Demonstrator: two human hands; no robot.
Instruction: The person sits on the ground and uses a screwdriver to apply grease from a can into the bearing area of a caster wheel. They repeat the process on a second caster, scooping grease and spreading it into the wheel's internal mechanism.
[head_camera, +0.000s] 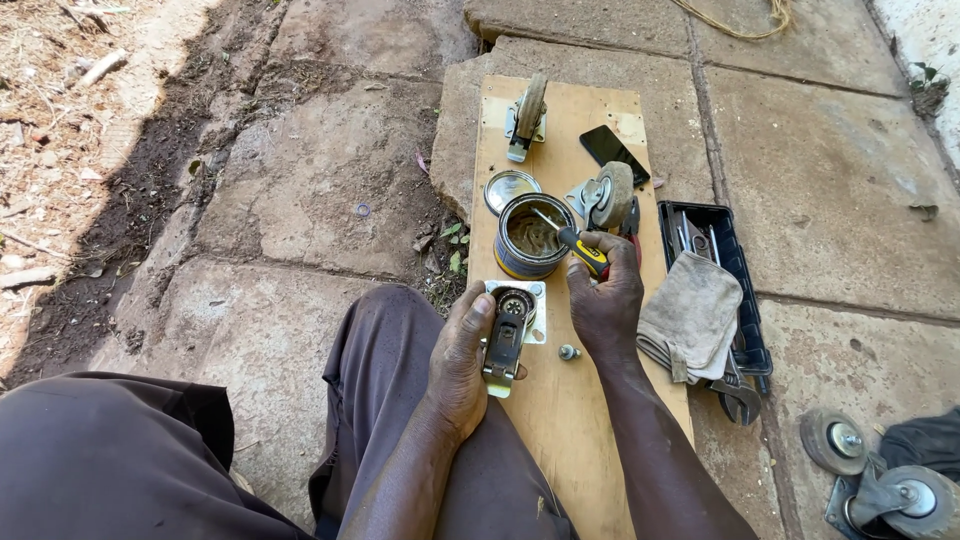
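Sitting on stone slabs w/ a long plywood board (560, 400) across the lap, the person works on a metal caster bracket w/ square mounting plate (508, 335). Left hand (458, 365) is curled round the bracket's left side, thumb up by the plate, pinning it to the board. Right hand (606, 305) is closed on a yellow-and-black-handled screwdriver (575, 243), shaft tip dipped into an open round tin of brownish grease (532, 237) just beyond the bracket. A small bolt (569, 352) lies on the board btwn the wrists. The tin's lid (510, 189) sits left of the tin; a grey caster wheel on its plate (608, 197) stands right of it. A grey rag (692, 315) drapes over a black plastic tray (745, 290).
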